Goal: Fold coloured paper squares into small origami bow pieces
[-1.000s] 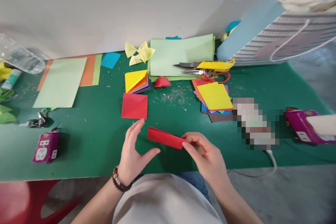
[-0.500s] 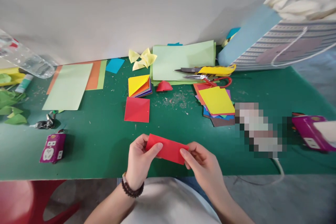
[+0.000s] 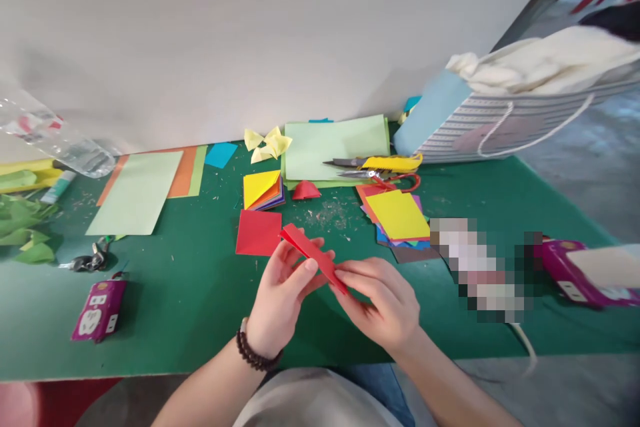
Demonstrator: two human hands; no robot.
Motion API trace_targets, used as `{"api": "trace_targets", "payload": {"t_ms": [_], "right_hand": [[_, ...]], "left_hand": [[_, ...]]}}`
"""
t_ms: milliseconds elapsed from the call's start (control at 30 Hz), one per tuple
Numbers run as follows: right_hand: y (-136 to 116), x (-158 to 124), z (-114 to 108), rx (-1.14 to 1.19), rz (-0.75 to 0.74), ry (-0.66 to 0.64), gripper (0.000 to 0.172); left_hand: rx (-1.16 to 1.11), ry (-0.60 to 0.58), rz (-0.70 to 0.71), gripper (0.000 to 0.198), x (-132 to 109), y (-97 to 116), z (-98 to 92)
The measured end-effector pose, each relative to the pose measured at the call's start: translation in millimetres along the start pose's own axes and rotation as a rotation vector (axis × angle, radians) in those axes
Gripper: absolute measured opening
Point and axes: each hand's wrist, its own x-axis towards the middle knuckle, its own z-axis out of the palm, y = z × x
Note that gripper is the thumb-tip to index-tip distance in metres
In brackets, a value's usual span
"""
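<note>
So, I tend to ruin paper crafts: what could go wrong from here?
The folded red paper, held between the left hand and right hand rather than flat on the table, might crease crookedly. The red-handled scissors lie with pointed blades exposed, so a careless reach could mean a prick.

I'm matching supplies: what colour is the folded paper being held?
The folded paper is red; head view.
</note>
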Motion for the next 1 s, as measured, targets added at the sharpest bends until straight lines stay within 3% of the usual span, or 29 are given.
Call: {"api": "trace_targets", "payload": {"t_ms": [133, 300, 467, 633, 767, 867, 1000], "right_hand": [[6, 32, -15, -0.015, -0.051, -0.182, 0.045], [8, 74, -37, -0.193, -0.153, -0.45, 0.028], [20, 98, -38, -0.208, -0.15, -0.454, 0.032], [17, 102, -26, -0.194, -0.193, -0.517, 0.043], [14, 101, -18, -0.167, -0.252, -0.586, 0.027], [24, 99, -20, -0.24, -0.199, -0.504, 0.019], [43, 92, -27, -0.265, -0.121, -0.461, 0.038]], "left_hand": [[0.045, -0.05, -0.025, 0.04, 11, 25, 7.3], [0.088, -0.12, -0.068, 0.034, 25, 47, 14.6], [0.04, -0.147, -0.077, 0.029, 33, 55, 16.6], [0.027, 0.006, -0.087, 0.036, 38, 53, 15.9], [0.024, 0.046, -0.069, 0.045, 44, 51, 15.2], [0.012, 0.09, -0.075, 0.038, 48, 49, 12.3], [-0.02, 0.158, -0.103, 0.032, 48, 49, 9.7]]}}
